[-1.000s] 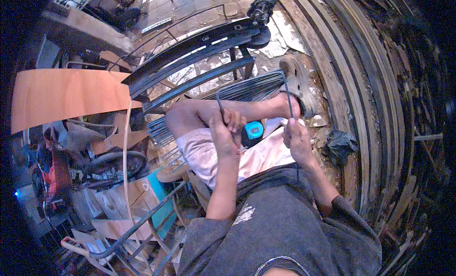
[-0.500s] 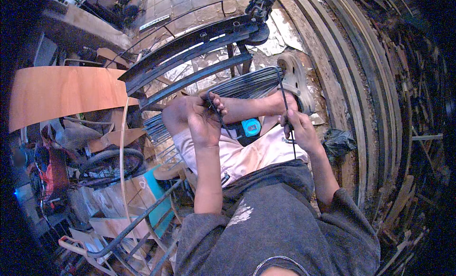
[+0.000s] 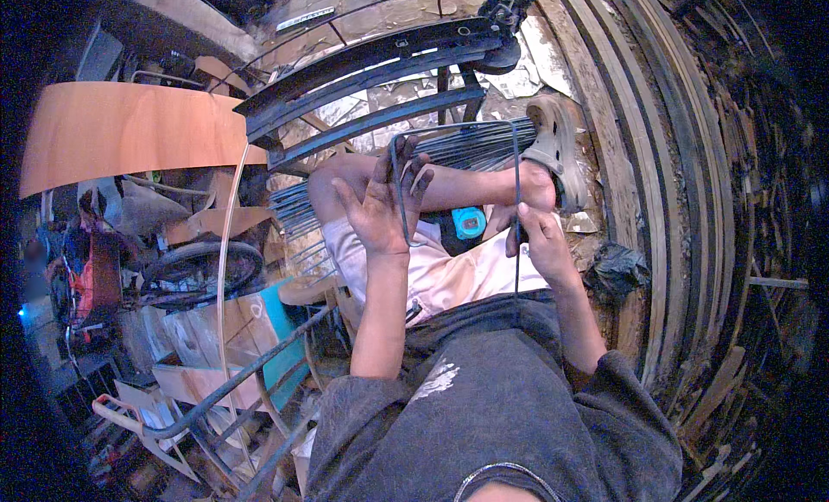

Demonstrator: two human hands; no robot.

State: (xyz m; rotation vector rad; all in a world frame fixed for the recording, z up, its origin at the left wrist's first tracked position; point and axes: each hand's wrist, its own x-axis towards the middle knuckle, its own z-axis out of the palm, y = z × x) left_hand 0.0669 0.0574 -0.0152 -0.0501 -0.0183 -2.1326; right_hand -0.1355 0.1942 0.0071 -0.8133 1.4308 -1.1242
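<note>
Left hand point(image 3: 384, 204): grip closed on the left corner of a bent steel rod point(image 3: 453, 126). Thumb and fingers wrap the rod where it turns downward; fingertips dark w/ grime. Rod's left leg runs down across the palm and curls off near the wrist.

Right hand point(image 3: 540, 243): grip closed on the rod's right leg, fist around it low down, just beside the ankle. This leg passes through the fist and continues down over the shorts point(image 3: 449, 273).

Rod position: held in front of the torso, above the crossed leg, off the floor. Shape approx. an inverted U: top bar roughly level between the two hands, both legs pointing toward the body. Hands well apart, one per leg.

Below the rod: bare shin crossed horizontally, foot in a grey clog point(image 3: 557, 148) at right. A teal tape measure point(image 3: 469, 221) lies on the lap, between the two hands, under the shin.

Behind the shin: a bundle of straight steel rods point(image 3: 302, 208) lies across the floor, running left to right. Beyond it, a dark metal bending frame point(image 3: 371, 62) w/ long parallel bars, angled up to the right.

Left side: an orange-brown board point(image 3: 129, 131), a tyre point(image 3: 203, 269), cardboard pieces. Right side: stacked curved timber strips point(image 3: 691, 200) and a crumpled black bag point(image 3: 615, 269).
</note>
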